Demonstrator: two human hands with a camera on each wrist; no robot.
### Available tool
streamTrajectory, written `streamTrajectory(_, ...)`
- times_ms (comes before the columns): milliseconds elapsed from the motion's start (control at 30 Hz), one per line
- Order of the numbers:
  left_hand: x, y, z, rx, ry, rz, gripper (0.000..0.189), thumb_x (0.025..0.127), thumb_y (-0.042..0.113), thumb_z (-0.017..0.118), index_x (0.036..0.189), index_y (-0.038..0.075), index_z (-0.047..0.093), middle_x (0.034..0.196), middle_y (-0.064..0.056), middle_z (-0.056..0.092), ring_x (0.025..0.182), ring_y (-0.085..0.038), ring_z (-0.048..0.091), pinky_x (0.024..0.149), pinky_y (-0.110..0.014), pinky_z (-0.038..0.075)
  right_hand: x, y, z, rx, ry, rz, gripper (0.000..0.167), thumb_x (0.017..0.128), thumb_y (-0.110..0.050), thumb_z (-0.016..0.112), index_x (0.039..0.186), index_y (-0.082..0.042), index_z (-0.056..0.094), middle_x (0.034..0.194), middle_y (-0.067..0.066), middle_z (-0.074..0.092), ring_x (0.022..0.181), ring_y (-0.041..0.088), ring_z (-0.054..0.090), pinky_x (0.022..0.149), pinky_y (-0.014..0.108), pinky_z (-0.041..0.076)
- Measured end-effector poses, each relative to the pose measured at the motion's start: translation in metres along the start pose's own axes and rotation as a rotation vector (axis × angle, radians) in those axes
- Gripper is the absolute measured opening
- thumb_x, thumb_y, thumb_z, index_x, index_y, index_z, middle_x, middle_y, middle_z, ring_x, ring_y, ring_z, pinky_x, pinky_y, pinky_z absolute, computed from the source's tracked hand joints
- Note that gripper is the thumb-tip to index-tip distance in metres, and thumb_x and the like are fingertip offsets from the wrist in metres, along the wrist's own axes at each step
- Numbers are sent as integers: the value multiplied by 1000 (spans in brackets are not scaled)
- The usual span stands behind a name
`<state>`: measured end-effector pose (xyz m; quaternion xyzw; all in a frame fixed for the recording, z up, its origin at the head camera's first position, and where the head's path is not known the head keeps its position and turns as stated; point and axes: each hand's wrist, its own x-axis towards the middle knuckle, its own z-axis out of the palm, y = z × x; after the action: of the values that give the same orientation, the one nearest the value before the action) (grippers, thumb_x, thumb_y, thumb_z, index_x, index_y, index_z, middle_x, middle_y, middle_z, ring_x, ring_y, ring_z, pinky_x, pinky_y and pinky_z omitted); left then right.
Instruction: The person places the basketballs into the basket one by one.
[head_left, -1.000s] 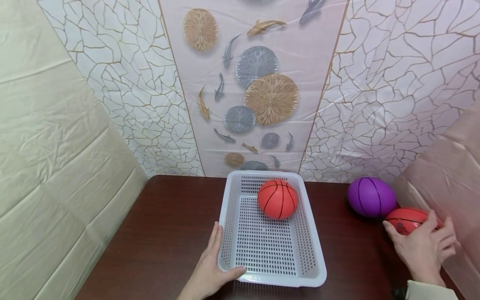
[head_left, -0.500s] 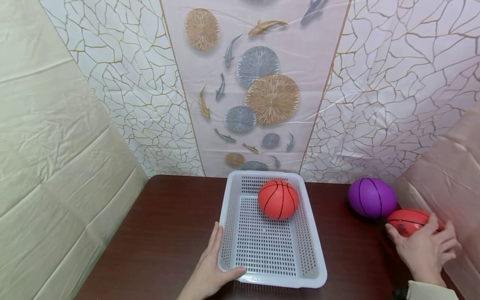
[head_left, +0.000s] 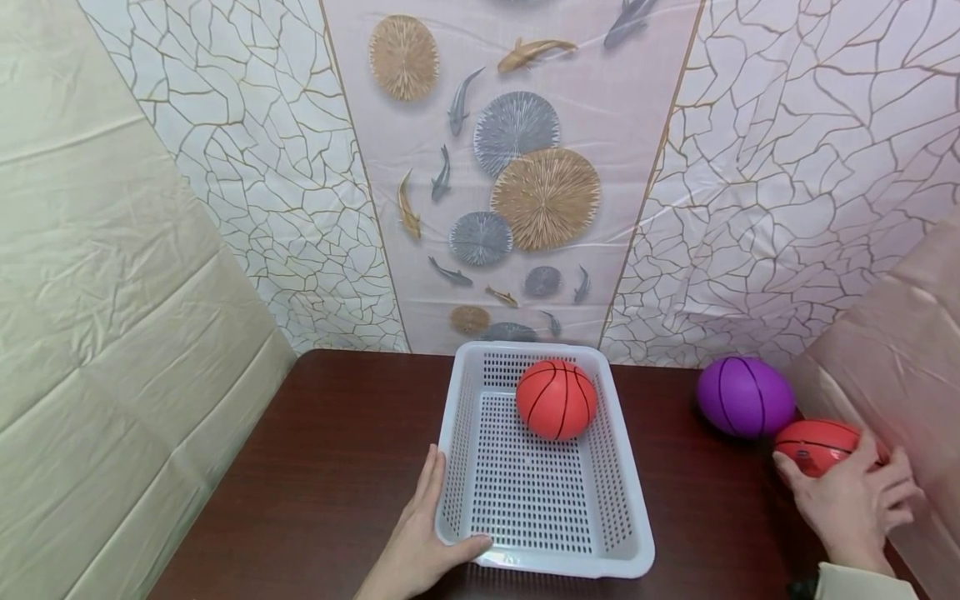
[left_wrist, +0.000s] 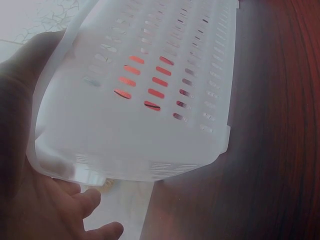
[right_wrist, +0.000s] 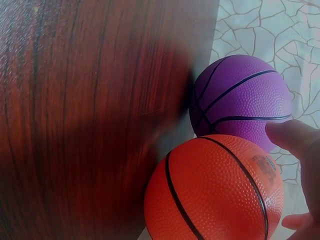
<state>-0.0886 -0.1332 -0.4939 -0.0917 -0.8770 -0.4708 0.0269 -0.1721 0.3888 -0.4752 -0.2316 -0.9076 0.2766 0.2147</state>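
Observation:
My left hand (head_left: pixel 416 542) holds the near left corner of a white plastic basket (head_left: pixel 642 533), thumb over the front rim and fingers along the outer left wall. A red toy basketball (head_left: pixel 556 400) sits in the far part of that basket; its colour shows through the slots in the left wrist view. At the right, my right hand (head_left: pixel 851 508) lies over a second red basketball (right_wrist: pixel 210 192), its fingers loosely bent and the thumb by the ball's left side. Close behind that ball is a purple basketball (head_left: pixel 746 397), which the thumb overlaps in the right wrist view.
The basket and the two right-hand balls rest on a dark brown wooden table (head_left: pixel 337 442). A patterned cloth backdrop (head_left: pixel 547 200) hangs behind, with a beige cloth wall (head_left: pixel 918 333) close beside the right hand and another pale cloth wall (head_left: pixel 135 375) at left.
Both hands, the basket and the balls hold nearly the same places; the whole head view has shifted very slightly.

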Motion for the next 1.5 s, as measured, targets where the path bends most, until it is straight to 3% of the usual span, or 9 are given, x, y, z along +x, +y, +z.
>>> streamTrajectory(567, 0, -1, 0, -5, 8, -8, 120, 70, 59, 80, 158, 23, 6, 162, 12, -2, 139, -39, 26, 103, -64, 30, 6, 4, 4, -15, -78, 74, 112, 80, -33, 77, 150, 4, -3, 148, 34, -15, 130, 61, -14, 98, 76, 1)
streamTrajectory(833, 0, 1, -1, -2, -13, -40, 121, 69, 63, 78, 158, 28, 5, 161, 16, -3, 140, -37, 25, 104, -64, 29, 9, 5, 3, -23, -82, 105, 108, 84, -28, 74, 149, 5, -5, 147, 34, -15, 130, 59, -12, 99, 74, 2)
streamTrajectory(1167, -1, 1, -1, -1, -19, -53, 121, 69, 63, 78, 157, 29, 3, 161, 16, -4, 140, -37, 25, 104, -63, 29, 6, 8, 5, -18, -86, 96, 116, 80, -30, 77, 149, 3, -10, 147, 36, -16, 130, 59, -10, 98, 76, 4)
streamTrajectory(1500, 0, 0, -1, -8, 1, -5, 121, 69, 63, 78, 158, 21, 7, 162, 12, -2, 141, -36, 21, 105, -62, 28, 7, 9, 7, -34, -90, 107, 119, 78, -30, 78, 148, 2, -13, 146, 37, -15, 129, 60, -11, 92, 79, 6)
